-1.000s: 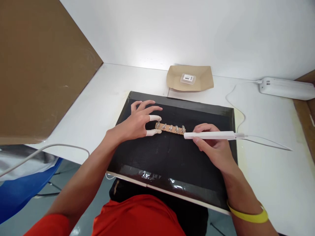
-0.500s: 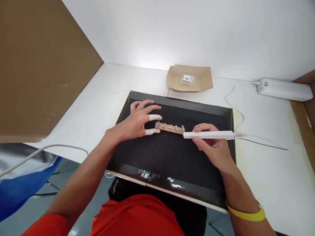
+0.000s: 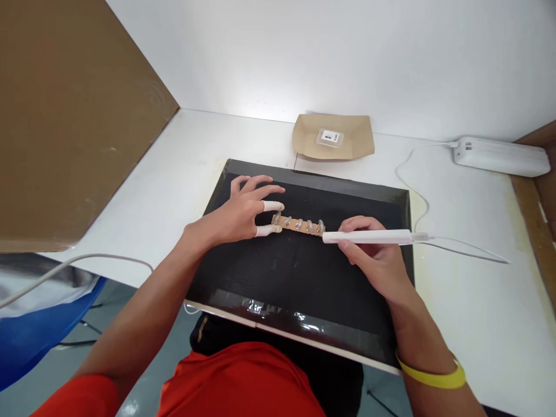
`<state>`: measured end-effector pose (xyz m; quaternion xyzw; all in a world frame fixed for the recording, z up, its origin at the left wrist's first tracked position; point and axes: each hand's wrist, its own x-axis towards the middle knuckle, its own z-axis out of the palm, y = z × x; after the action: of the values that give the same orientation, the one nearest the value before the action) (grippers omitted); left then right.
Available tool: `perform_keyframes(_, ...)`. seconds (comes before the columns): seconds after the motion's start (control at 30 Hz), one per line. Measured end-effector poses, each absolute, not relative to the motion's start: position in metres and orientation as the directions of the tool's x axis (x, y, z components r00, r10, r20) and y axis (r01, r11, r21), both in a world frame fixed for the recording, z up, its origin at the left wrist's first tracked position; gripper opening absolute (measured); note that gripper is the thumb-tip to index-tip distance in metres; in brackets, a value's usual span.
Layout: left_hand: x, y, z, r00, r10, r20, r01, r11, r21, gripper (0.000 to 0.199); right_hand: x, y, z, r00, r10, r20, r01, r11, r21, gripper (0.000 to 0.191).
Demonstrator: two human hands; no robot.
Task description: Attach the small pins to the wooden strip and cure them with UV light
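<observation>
A narrow brown strip [image 3: 304, 226], which looks like cardboard, lies on the black board [image 3: 278, 272] with several slanted, silvery pieces along it. My left hand [image 3: 243, 214] has white finger covers on its thumb and forefinger, whose tips pinch the strip's left end from both sides; the other fingers are spread. In my right hand [image 3: 373, 255] is a white pen-shaped device [image 3: 369, 237], gripped between thumb and fingers and held level. Its front end is at the right end of the strip; whether they touch I cannot tell. A thin cable leaves its back end.
Behind the board stands a brown paper tray [image 3: 304, 145] holding a small clear labelled box [image 3: 330, 138]. A white power strip [image 3: 501, 156] with a cable lies at the back right. A large brown panel [image 3: 78, 127] rises on the left, and a grey cable [image 3: 99, 255] hangs below it.
The whole view has shifted slightly. Left thumb and forefinger have closed in a little around the strip's left end; the right hand keeps its pose with the white device.
</observation>
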<state>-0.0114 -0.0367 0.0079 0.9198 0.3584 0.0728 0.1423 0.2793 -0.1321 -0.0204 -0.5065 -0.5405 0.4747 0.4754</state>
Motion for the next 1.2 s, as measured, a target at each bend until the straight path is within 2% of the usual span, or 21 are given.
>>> perform_keyframes(0.23,-0.014,-0.039,0.007,0.724,0.690,0.027,0.650,-0.694,0.310,0.048,0.279,-0.132,-0.020,-0.030,0.999,0.020,0.105,0.023,-0.994,0.016)
perform_keyframes(0.4,-0.016,-0.041,0.010,0.710,0.704,0.025,0.663,-0.680,0.314,0.053,0.279,-0.132,-0.020,-0.026,0.999,0.025,0.105,0.028,-0.994,0.016)
perform_keyframes(0.63,-0.027,-0.058,0.013,0.613,0.788,-0.061,0.737,-0.543,0.402,0.102,0.281,-0.134,-0.017,0.041,0.999,-0.002,0.048,-0.004,-0.999,0.024)
perform_keyframes(0.73,-0.031,-0.065,0.001,0.587,0.804,-0.094,0.753,-0.499,0.429,0.111,0.283,-0.133,-0.015,0.064,0.998,0.022,-0.001,0.022,-1.000,0.026)
perform_keyframes(0.8,-0.032,-0.067,-0.009,0.577,0.813,-0.079,0.755,-0.494,0.432,0.106,0.284,-0.132,-0.015,0.073,0.996,0.045,-0.008,0.046,-0.999,0.025)
perform_keyframes(1.07,-0.027,-0.066,-0.031,0.571,0.820,0.028,0.742,-0.531,0.409,0.066,0.293,-0.125,-0.024,0.124,0.991,0.051,0.024,0.048,-0.999,0.033)
perform_keyframes(1.2,-0.027,-0.067,-0.034,0.552,0.829,0.089,0.740,-0.536,0.406,0.059,0.299,-0.122,-0.029,0.167,0.985,0.047,0.034,0.042,-0.999,0.032)
